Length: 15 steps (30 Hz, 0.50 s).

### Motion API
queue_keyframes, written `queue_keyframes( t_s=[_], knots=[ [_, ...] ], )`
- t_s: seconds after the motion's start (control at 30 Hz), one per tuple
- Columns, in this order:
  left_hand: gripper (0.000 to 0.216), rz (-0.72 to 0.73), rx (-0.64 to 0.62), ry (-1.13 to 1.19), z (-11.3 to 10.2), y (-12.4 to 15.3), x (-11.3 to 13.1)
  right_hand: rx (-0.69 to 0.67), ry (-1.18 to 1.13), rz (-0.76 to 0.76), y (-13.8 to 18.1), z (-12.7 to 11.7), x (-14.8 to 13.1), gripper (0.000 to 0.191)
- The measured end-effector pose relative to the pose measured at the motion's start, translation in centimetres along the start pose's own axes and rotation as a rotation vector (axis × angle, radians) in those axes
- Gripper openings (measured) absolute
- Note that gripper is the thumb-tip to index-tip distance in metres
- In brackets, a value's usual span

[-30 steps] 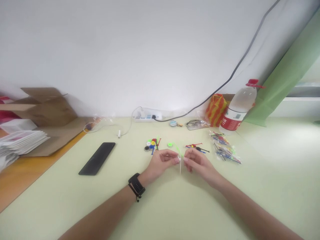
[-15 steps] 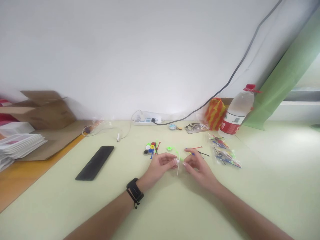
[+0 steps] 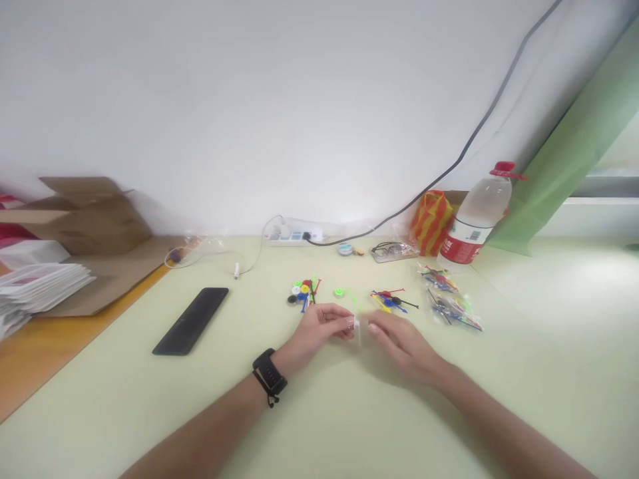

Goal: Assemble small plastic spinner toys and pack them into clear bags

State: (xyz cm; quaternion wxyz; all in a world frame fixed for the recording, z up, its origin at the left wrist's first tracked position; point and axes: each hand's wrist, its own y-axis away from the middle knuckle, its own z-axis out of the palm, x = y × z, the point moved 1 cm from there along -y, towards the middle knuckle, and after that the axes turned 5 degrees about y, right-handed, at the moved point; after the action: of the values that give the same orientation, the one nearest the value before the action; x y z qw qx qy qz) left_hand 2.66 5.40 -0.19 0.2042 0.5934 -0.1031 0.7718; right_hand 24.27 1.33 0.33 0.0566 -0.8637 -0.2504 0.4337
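Note:
My left hand [image 3: 324,327], with a black watch [image 3: 270,374] on its wrist, pinches a small white plastic piece [image 3: 357,324] between thumb and fingers. A thin white bar on that piece looks faint and smeared. Just right of it, apart from it, my right hand [image 3: 397,339] has its fingers curled in and blurred at the tips, with nothing visible in them. Beyond the hands lie a pile of coloured discs and sticks [image 3: 303,291], a green disc [image 3: 339,293], and several red, blue, black and yellow stick pieces [image 3: 392,301].
A black flat slab [image 3: 190,321] lies left. Bagged coloured parts [image 3: 454,309] and a large water bottle [image 3: 472,223] are at right. A power strip [image 3: 294,236] runs along the wall, near glasses [image 3: 393,250]. Cardboard [image 3: 100,219] and stacked white cards [image 3: 42,289] occupy the left side.
My right hand's fingers have curled in closer together. The white bar, sharp and upright before, now appears blurred and shorter. My left hand keeps its pinch.

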Motion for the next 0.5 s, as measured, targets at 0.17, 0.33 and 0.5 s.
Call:
queue_keyframes(
  t_s=[0.17,0.33,0.5],
  knots=[
    [0.033,-0.010,-0.007,0.002,0.02,-0.02,-0.04,0.109,-0.019,0.066,-0.38,-0.69,0.10,0.053],
    [0.034,-0.006,-0.057,-0.042,0.01,0.10,-0.14,0.081,-0.218,0.139,-0.58,-0.37,-0.29,0.031],
    [0.035,-0.033,-0.093,-0.086,0.24,0.41,0.17,0.016,-0.305,0.145,-0.55,-0.03,-0.90,0.023]
  ],
)
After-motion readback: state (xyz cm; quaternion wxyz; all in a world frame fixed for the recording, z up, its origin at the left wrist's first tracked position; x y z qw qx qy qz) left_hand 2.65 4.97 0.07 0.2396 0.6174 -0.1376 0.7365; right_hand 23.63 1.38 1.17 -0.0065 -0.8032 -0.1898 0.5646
